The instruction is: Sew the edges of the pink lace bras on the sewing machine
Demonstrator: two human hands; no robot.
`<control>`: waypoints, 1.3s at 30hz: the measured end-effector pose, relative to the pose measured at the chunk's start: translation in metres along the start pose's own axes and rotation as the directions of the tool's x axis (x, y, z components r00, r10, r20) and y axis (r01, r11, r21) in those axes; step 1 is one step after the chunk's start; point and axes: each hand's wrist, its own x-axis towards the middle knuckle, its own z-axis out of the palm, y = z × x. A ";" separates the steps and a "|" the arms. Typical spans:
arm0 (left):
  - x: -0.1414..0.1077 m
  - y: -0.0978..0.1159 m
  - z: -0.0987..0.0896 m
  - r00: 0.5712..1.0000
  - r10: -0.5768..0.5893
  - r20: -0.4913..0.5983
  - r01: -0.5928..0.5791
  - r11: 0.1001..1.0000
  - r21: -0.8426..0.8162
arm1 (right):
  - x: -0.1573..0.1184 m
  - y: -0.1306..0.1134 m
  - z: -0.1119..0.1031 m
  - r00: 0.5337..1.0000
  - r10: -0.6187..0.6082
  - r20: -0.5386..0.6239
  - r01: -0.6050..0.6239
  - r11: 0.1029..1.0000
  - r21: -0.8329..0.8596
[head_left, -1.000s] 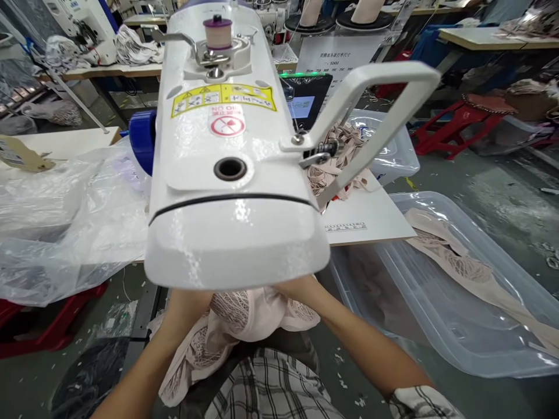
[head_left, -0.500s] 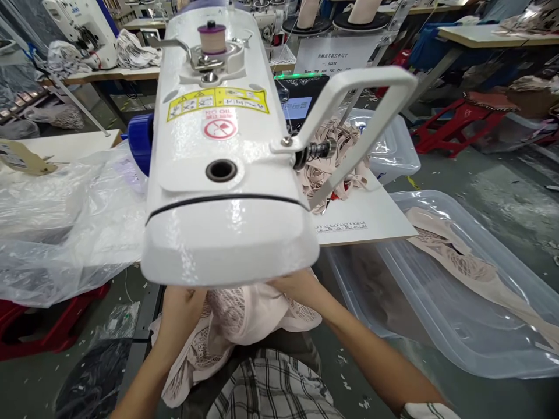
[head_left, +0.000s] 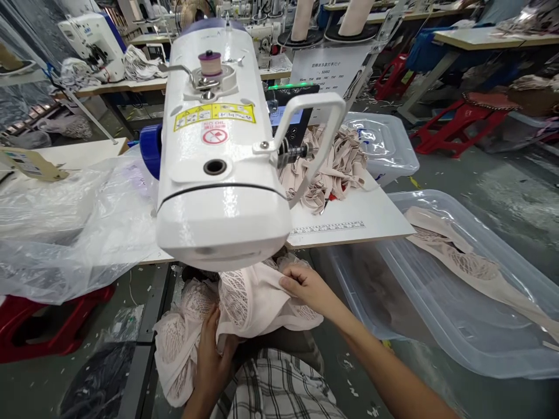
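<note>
A pale beige bra [head_left: 264,297] with lace cups is bunched over my lap, under the front of the white sewing machine [head_left: 222,227]. My right hand [head_left: 308,285] pinches the fabric at the right, with the thumb on top. Lower on the left, my left hand [head_left: 213,355] grips the bra from beneath, its fingertips partly hidden by the cloth. More lace fabric [head_left: 179,343] hangs to the left of that hand. The machine head hides the far edge of the bra.
Beige straps [head_left: 336,163] lie heaped on the white machine table [head_left: 358,215], beside a printed ruler. A clear plastic bin [head_left: 441,326] at the right has a beige lace piece across it. Plastic-wrapped material [head_left: 78,203] covers the left side; a red stool [head_left: 52,331] stands below.
My left hand has moved right and down, under the bra's cup. My right hand now shows more fully, and the bra has been turned and spread. The view has shifted slightly.
</note>
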 end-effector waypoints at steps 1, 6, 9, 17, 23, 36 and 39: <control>-0.001 -0.007 0.000 1.000 -0.001 0.026 0.001 1.000 0.002 | -0.001 0.000 0.001 1.000 -0.002 0.004 0.002 1.000 -0.002; 0.014 -0.031 -0.034 0.988 0.041 0.147 -0.051 0.997 0.065 | -0.001 -0.001 0.007 1.000 -0.020 -0.010 0.019 0.997 -0.080; 0.032 -0.030 -0.072 0.983 0.161 0.083 -0.174 0.966 0.189 | -0.005 -0.003 0.002 0.999 -0.007 -0.032 0.002 0.988 -0.152; 0.035 0.027 -0.061 0.836 0.545 -0.059 -0.487 0.788 0.376 | -0.061 0.031 -0.092 0.957 0.268 -0.112 -0.286 0.796 -0.533; 0.030 -0.025 -0.072 0.957 -0.246 0.152 0.147 0.866 0.478 | -0.061 0.089 -0.126 0.896 0.370 -0.246 -0.423 0.543 -0.726; -0.006 0.010 -0.131 0.974 -0.218 0.061 0.152 0.829 0.538 | 0.025 -0.006 0.128 0.822 -0.258 0.508 0.446 0.846 -0.292; 0.000 0.059 -0.148 0.983 0.108 0.150 -0.144 0.956 0.257 | 0.031 -0.035 0.144 0.608 -0.301 0.734 0.609 0.771 -0.188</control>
